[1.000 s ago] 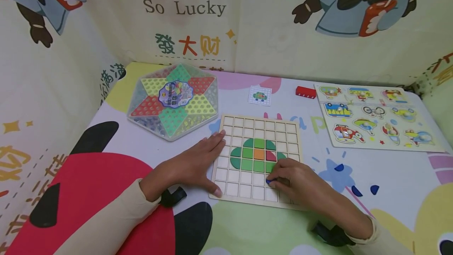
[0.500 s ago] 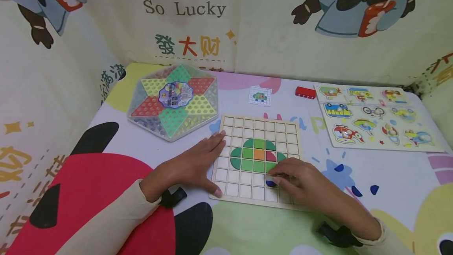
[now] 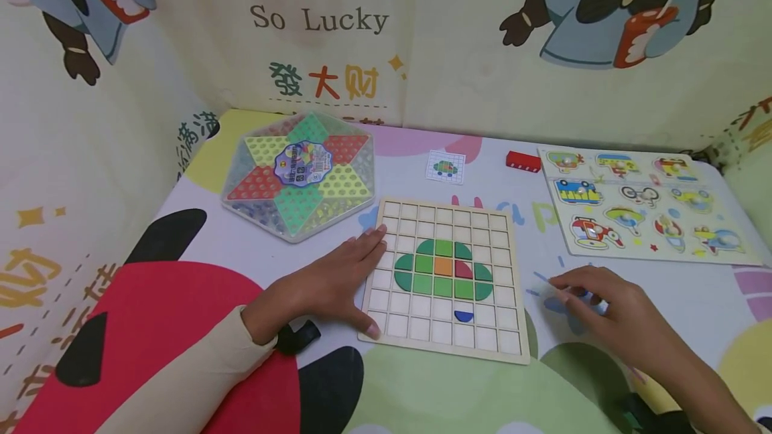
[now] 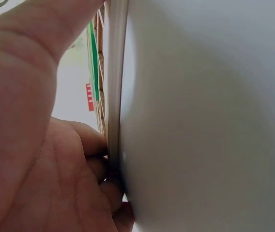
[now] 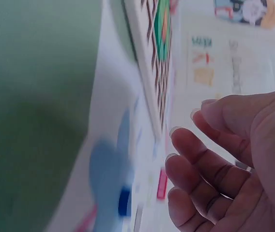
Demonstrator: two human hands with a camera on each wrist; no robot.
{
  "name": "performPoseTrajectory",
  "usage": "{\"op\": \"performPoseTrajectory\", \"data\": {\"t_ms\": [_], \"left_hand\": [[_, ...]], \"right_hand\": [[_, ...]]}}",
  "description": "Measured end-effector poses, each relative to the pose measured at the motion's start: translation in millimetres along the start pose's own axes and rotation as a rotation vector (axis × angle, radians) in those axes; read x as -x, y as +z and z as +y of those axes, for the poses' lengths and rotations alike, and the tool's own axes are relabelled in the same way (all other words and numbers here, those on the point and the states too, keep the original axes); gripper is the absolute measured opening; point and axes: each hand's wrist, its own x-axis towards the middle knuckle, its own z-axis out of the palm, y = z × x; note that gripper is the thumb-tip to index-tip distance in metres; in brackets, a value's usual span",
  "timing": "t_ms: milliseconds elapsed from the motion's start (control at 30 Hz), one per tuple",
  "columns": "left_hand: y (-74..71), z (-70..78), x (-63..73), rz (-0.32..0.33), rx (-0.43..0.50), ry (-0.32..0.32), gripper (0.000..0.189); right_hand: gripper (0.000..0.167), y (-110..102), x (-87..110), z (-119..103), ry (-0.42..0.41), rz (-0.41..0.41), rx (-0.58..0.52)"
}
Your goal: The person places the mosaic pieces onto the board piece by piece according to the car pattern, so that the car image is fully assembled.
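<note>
A wooden grid board [image 3: 416, 340] lies on the table, with green, orange and red pieces forming a rounded shape in its middle. A blue half-round piece [image 3: 464, 317] sits in a cell below that shape. My left hand [image 3: 328, 283] rests along the board's left edge, thumb and fingers spread. To the right of the board, my right hand [image 3: 609, 303] hovers over the table with loosely bent fingers and nothing between them. One loose blue piece [image 5: 124, 202] shows below it in the right wrist view; in the head view the hand hides that area.
Behind the board lie a small pattern card [image 3: 445, 167] and a red block [image 3: 523, 161]. A hexagonal star-patterned game box [image 3: 301, 220] stands at the back left. A vehicle puzzle board [image 3: 639, 220] occupies the back right, near the curtain.
My right hand has let go of the blue piece on the board and moved right, off the board. The left hand stays on the board's edge.
</note>
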Motion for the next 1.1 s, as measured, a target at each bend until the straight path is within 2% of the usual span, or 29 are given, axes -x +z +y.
{"op": "performPoseTrajectory", "data": {"t_ms": [200,400,600,767,900,1067,1100], "left_hand": [[3.1,0.6,0.4,-0.015,0.019,0.011,0.126],[1.7,1.5,0.2,-0.023,0.002,0.002,0.126],[0.2,2.5,0.3,-0.024,0.000,0.007,0.126],[-0.5,2.5,1.1,-0.022,0.002,-0.003,0.126],[-0.8,1.7,1.4,-0.017,0.006,0.001,0.126],[-2.1,1.4,1.9,-0.015,0.009,0.002,0.126],[-2.4,1.4,2.1,-0.015,0.010,-0.001,0.126]], "right_hand": [[0.026,-10.0,20.9,23.7,0.110,0.020,0.074],[0.024,-14.5,41.5,40.0,0.115,0.023,0.171],[0.022,-15.3,56.5,47.5,0.257,-0.043,0.157],[0.029,-7.6,57.3,47.8,0.186,0.018,0.140],[0.030,-4.2,56.8,44.1,0.165,0.017,0.158],[0.035,-0.2,55.5,37.2,0.085,0.026,0.240],[0.033,0.7,55.4,35.4,0.094,0.012,0.264]]}}
